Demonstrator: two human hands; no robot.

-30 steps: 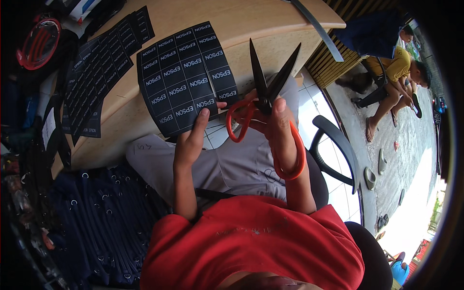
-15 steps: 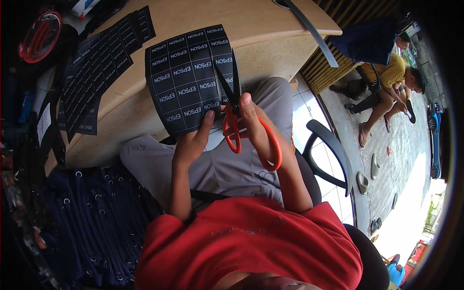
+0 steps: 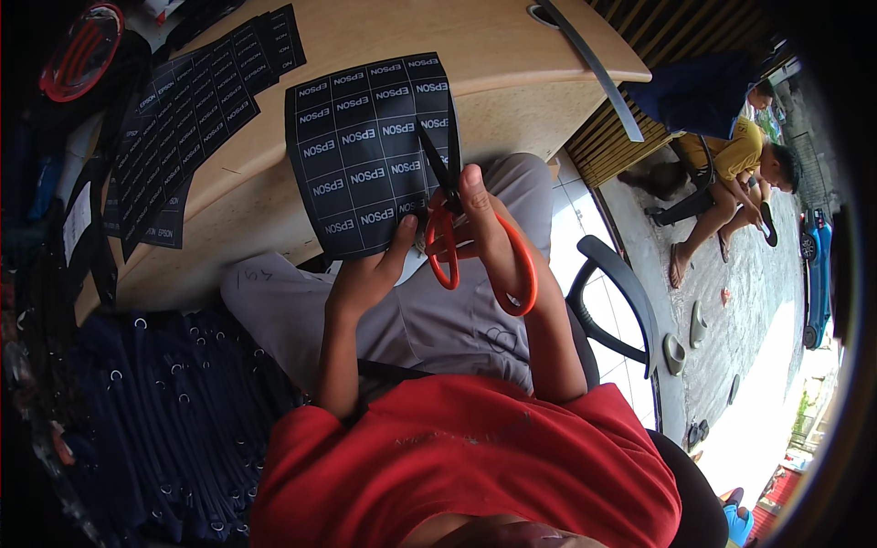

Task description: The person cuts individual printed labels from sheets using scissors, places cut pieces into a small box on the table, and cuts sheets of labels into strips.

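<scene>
My left hand [image 3: 370,279] grips the lower edge of a black sheet [image 3: 352,151], printed with white lettering in a grid of rectangles, its thumb on the front. The sheet is held up over my lap, its top edge before the table edge. My right hand [image 3: 489,228] is closed round scissors [image 3: 450,196] with black blades and orange-red handles. Their blades stand apart and point away from me at the sheet's right part. One blade lies over the printed face, the other near the right edge. The left fingers behind the sheet are hidden.
More black printed sheets [image 3: 187,119] lie overlapping on the wooden table [image 3: 493,46]. A metal strip [image 3: 589,64] juts over its right edge. Dark blue straps with metal rings [image 3: 183,429] hang at lower left. A black chair armrest [image 3: 621,292] is at right; a person in yellow [image 3: 735,155] sits beyond.
The sheet, both hands and the scissors have shifted slightly in the picture, along with the whole view. The blades still stand apart, and both grips are unchanged.
</scene>
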